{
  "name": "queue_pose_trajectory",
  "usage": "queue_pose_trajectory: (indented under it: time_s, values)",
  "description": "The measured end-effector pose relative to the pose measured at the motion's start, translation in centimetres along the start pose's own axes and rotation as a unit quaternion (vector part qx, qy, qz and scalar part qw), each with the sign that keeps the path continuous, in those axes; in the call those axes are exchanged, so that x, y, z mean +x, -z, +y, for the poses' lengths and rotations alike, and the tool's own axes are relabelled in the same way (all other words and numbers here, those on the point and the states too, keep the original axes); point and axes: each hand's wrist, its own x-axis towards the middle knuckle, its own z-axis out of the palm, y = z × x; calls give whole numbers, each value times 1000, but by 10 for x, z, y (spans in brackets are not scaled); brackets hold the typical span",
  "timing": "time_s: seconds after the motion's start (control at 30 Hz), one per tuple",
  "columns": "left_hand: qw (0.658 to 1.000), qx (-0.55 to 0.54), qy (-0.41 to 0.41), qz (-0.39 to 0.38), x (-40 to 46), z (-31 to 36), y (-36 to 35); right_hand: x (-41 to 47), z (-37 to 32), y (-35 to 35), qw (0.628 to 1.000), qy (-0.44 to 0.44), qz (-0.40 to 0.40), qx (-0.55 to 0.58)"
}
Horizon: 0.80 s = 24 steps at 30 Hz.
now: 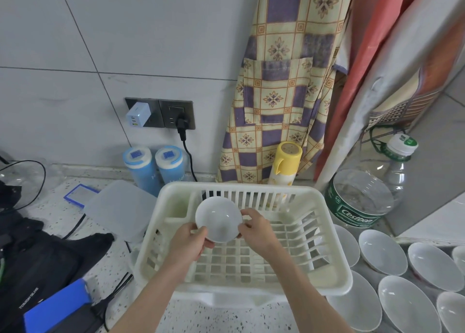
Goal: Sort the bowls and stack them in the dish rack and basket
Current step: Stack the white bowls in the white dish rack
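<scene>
Dish rack [334, 280] sits directly under the grip, no bowls in it — judging by that, this is the first placement. Spare bowls [382, 252] are lined up well off to the right of the grip, outside the rack's right wall. Small white bowl [218, 219] is held over the rack's back-left area, tilted with its opening toward the camera. Left hand [187, 246] pinches the near-left rim, right hand [254, 228] pinches the right rim — both fingers curled on it. Next move, as I read it: lower it between the slots, keep it tilted so it seats without sliding.
</scene>
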Motion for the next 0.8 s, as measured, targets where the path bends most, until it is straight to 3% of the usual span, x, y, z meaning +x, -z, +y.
queue_pose_trajectory:
  time_s: [0.3, 0.53, 0.8]
  values:
    - [993, 67, -97, 5, 10, -9, -3, 14, -3, -9, 999, -24, 40, -25]
    - [970, 198, -141, -28, 10, -9, -4, 19, -1, -15, 997, -36, 43, -50]
    - [968, 196, -155, -24, 15, -14, -5, 25, 1, -18, 996, -50, 33, -65]
